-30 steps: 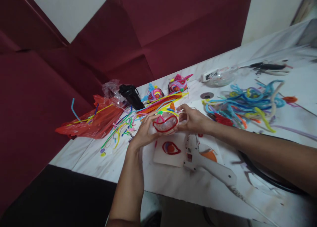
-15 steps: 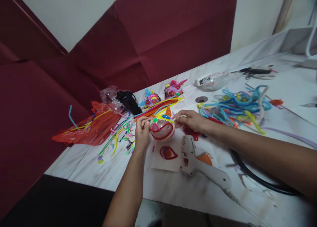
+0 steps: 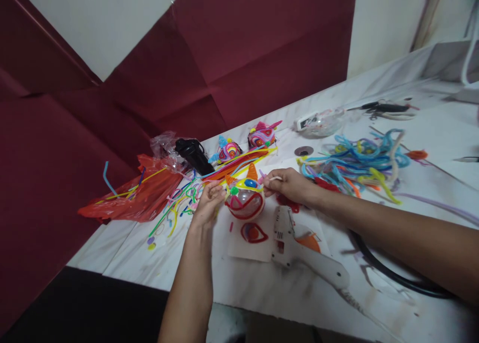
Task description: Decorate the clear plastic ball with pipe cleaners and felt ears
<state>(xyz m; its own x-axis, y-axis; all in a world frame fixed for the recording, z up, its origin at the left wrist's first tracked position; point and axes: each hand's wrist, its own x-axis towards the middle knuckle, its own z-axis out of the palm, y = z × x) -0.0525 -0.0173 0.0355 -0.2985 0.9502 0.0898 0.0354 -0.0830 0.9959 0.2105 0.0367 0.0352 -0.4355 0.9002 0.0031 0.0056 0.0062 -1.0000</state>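
A clear plastic ball (image 3: 247, 201) trimmed with coloured pipe cleaners is between my hands, above a sheet of white paper. It carries a red mouth-like outline, a green dot, a blue oval eye and orange ear-shaped points. My right hand (image 3: 283, 183) is closed at its right side, pinching a thin pale pipe cleaner (image 3: 276, 178). At the left side of the ball, my left hand (image 3: 208, 200) has loosely bent fingers that look apart. Below the ball lies a red-and-orange eye-shaped piece (image 3: 254, 232). A white glue gun (image 3: 299, 253) lies just to its right.
Two decorated balls (image 3: 262, 135) stand at the back. A black bottle (image 3: 194, 155) and red plastic bag (image 3: 138, 198) are left. Blue pipe cleaners (image 3: 362, 158) heap on the right, with pliers (image 3: 389, 108) behind. A black cable (image 3: 396, 275) curves under my right forearm.
The ball has tipped so that its orange points and blue eye show more. My left hand has shifted slightly down and left, its fingers loosening. My right hand keeps its pinch.
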